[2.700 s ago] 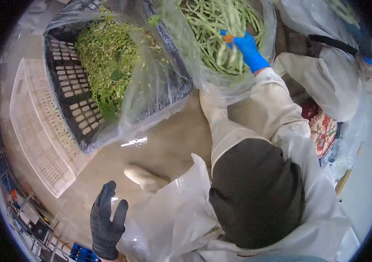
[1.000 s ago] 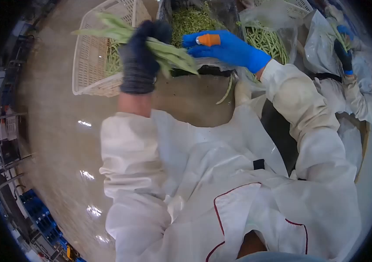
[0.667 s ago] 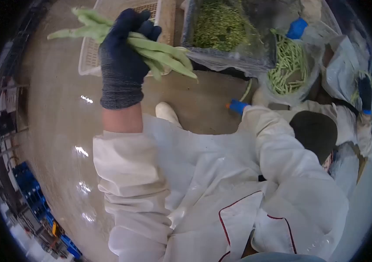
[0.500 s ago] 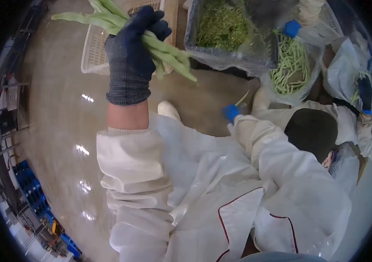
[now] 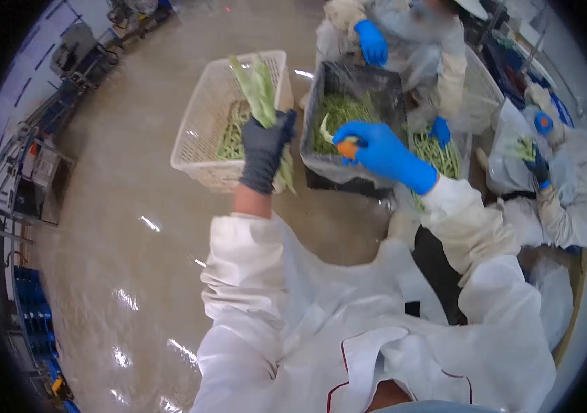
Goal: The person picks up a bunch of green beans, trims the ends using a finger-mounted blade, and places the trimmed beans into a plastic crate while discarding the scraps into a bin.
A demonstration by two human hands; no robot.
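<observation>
My left hand (image 5: 266, 151), in a dark knit glove, is closed round a bunch of long flat green beans (image 5: 259, 89). The bunch sticks out above the fist, and a few ends hang below it, over the white crate's right side. My right hand (image 5: 383, 151), in a blue glove, is closed on a small tool with an orange handle (image 5: 347, 147); its working end cannot be made out. Just past these fingers, a curved pale-green bean piece (image 5: 326, 129) shows over the black crate (image 5: 314, 162), which holds green trimmings (image 5: 341, 113).
A white slatted crate (image 5: 193, 131) with some beans inside stands on the wet floor (image 5: 121, 227). Right of the black crate is a clear bag of cut beans (image 5: 434, 155), with a co-worker's blue-gloved hand (image 5: 440, 131) at it. Another co-worker (image 5: 569, 186) works at far right.
The view has shifted, showing more of the crates and co-workers. My right hand has risen from low over the floor to the black crate, near the beans still held in my left.
</observation>
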